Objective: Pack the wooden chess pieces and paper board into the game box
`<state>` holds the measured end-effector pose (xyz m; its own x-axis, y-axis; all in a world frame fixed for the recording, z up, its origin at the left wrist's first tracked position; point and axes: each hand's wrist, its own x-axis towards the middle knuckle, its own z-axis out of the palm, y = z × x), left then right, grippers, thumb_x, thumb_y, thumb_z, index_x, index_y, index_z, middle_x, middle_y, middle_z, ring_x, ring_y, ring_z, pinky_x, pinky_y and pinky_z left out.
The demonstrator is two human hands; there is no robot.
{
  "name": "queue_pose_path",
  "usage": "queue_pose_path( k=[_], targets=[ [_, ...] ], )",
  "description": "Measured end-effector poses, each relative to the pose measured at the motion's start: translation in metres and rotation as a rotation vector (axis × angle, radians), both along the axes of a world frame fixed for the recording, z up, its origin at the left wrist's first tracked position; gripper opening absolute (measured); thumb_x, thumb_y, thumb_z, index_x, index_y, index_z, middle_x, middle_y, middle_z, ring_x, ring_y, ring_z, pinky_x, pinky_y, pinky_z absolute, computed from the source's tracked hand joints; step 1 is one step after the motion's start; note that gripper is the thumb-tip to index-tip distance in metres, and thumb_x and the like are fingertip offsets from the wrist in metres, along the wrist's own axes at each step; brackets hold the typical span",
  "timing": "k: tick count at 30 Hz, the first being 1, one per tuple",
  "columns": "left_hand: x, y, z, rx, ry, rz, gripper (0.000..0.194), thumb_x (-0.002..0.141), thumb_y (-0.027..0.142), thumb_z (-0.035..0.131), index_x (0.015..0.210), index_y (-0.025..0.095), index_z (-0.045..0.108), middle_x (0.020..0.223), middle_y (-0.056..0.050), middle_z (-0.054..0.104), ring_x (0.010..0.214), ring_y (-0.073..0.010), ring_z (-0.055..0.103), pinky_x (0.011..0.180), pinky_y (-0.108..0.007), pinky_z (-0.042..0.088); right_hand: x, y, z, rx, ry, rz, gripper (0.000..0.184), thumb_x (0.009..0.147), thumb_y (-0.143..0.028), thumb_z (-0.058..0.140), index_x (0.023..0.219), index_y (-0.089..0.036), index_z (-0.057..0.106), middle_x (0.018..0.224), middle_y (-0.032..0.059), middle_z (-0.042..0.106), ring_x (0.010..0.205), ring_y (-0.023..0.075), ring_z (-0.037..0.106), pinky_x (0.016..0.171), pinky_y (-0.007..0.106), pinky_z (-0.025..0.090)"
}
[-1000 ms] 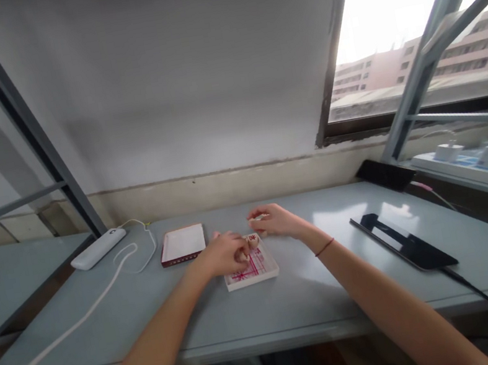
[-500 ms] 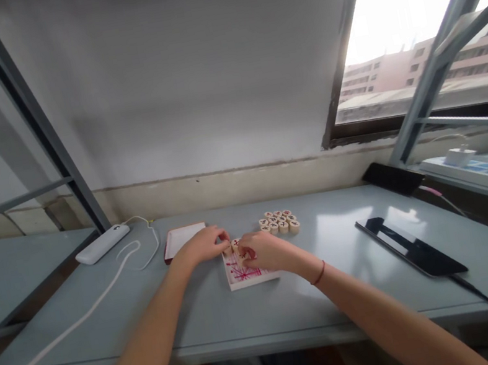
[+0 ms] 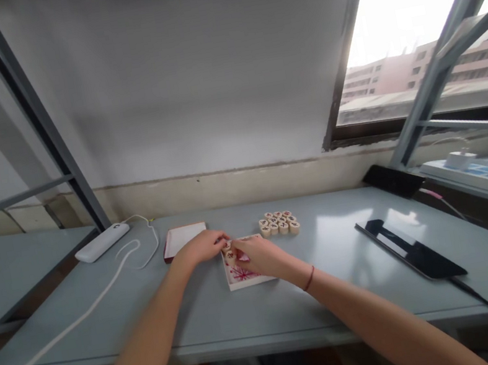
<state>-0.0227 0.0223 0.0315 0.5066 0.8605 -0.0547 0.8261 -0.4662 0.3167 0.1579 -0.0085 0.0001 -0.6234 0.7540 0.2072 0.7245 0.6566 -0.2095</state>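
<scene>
A shallow white box (image 3: pixel 252 282) with a pink, firework-like pattern inside lies in front of me. My left hand (image 3: pixel 205 246) curls its fingers at the box's back left corner, beside a Chinese chess piece (image 3: pixel 226 246). Between the thumb and fingers of my right hand (image 3: pixel 259 255) is another round wooden Chinese chess piece (image 3: pixel 230 256), over the box's left side. The right hand covers much of the box's inside. Behind and to the right, a cluster of Chinese chess pieces (image 3: pixel 278 224) stands on the desk, with characters on top.
A red-edged lid (image 3: pixel 184 239) lies left of the box. Farther left are a white power bank (image 3: pixel 102 243) and a white cable (image 3: pixel 83 316). At right lie a dark tablet-like device (image 3: pixel 411 248) with a cord, a black phone-like slab (image 3: pixel 393 180) and a power strip (image 3: pixel 482 169).
My right hand has shifted left with the piece, toward the box's left side. My left hand has stayed nearly in place at the corner.
</scene>
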Motion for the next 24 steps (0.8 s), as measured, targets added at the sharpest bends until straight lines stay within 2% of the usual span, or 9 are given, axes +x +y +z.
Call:
queue_pose_path(
  k=[4, 8, 11, 13, 15, 19, 24],
  targets=[
    [-0.001, 0.001, -0.001, -0.003, 0.007, -0.005, 0.033, 0.081, 0.019, 0.038, 0.1, 0.018, 0.064, 0.101, -0.005, 0.068, 0.09, -0.0175, 0.061, 0.075, -0.022, 0.042, -0.007, -0.002, -0.001, 0.01, 0.012, -0.001, 0.02, 0.082, -0.024, 0.047, 0.101, -0.019, 0.054, 0.083, 0.0055, 0.066, 0.072, 0.0157, 0.059, 0.059, 0.022, 0.029],
    [0.0, 0.003, -0.002, 0.028, -0.005, 0.011, 0.033, 0.083, 0.022, 0.037, 0.102, 0.018, 0.064, 0.099, -0.005, 0.068, 0.086, -0.0173, 0.061, 0.072, -0.022, 0.042, 0.008, 0.009, 0.014, -0.026, 0.085, -0.071, 0.021, 0.081, -0.03, 0.05, 0.099, -0.023, 0.057, 0.081, 0.0026, 0.066, 0.069, 0.0146, 0.058, 0.057, 0.021, 0.03],
    [0.002, 0.001, -0.001, 0.091, -0.018, 0.0, 0.034, 0.086, 0.028, 0.036, 0.103, 0.019, 0.063, 0.099, -0.006, 0.068, 0.086, -0.0181, 0.061, 0.072, -0.024, 0.042, 0.034, 0.036, 0.029, 0.022, 0.14, -0.308, 0.02, 0.081, -0.028, 0.045, 0.094, -0.024, 0.06, 0.085, 0.0028, 0.066, 0.074, 0.0155, 0.058, 0.059, 0.021, 0.033],
    [0.004, -0.001, 0.0, 0.12, -0.026, -0.003, 0.035, 0.087, 0.034, 0.036, 0.104, 0.018, 0.063, 0.101, -0.006, 0.067, 0.088, -0.0193, 0.06, 0.074, -0.025, 0.041, 0.05, 0.059, 0.034, 0.033, 0.078, -0.504, 0.023, 0.079, -0.025, 0.044, 0.094, -0.023, 0.062, 0.088, 0.0054, 0.066, 0.076, 0.0179, 0.059, 0.059, 0.023, 0.035],
    [0.007, -0.003, 0.001, 0.122, -0.032, -0.002, 0.037, 0.087, 0.039, 0.037, 0.106, 0.019, 0.062, 0.104, -0.006, 0.066, 0.091, -0.0203, 0.059, 0.076, -0.026, 0.041, 0.061, 0.079, 0.035, 0.011, -0.027, -0.601, 0.027, 0.078, -0.026, 0.045, 0.097, -0.021, 0.063, 0.091, 0.0086, 0.066, 0.079, 0.0211, 0.06, 0.059, 0.025, 0.037],
    [0.01, -0.008, 0.002, 0.106, -0.034, -0.002, 0.037, 0.086, 0.041, 0.038, 0.109, 0.021, 0.06, 0.106, -0.005, 0.065, 0.094, -0.0203, 0.058, 0.077, -0.026, 0.04, 0.063, 0.102, 0.028, -0.118, -0.218, -0.604, 0.027, 0.073, -0.031, 0.052, 0.092, -0.018, 0.066, 0.09, 0.0123, 0.066, 0.082, 0.025, 0.061, 0.061, 0.028, 0.042],
    [0.011, -0.009, 0.003, 0.152, -0.041, -0.028, 0.036, 0.087, 0.042, 0.038, 0.108, 0.025, 0.06, 0.104, -0.003, 0.065, 0.096, -0.0205, 0.056, 0.078, -0.027, 0.038, 0.055, 0.112, 0.023, -0.183, -0.26, -0.598, 0.032, 0.065, -0.02, 0.058, 0.096, -0.016, 0.066, 0.09, 0.0147, 0.066, 0.084, 0.025, 0.062, 0.062, 0.027, 0.044]
  ],
)
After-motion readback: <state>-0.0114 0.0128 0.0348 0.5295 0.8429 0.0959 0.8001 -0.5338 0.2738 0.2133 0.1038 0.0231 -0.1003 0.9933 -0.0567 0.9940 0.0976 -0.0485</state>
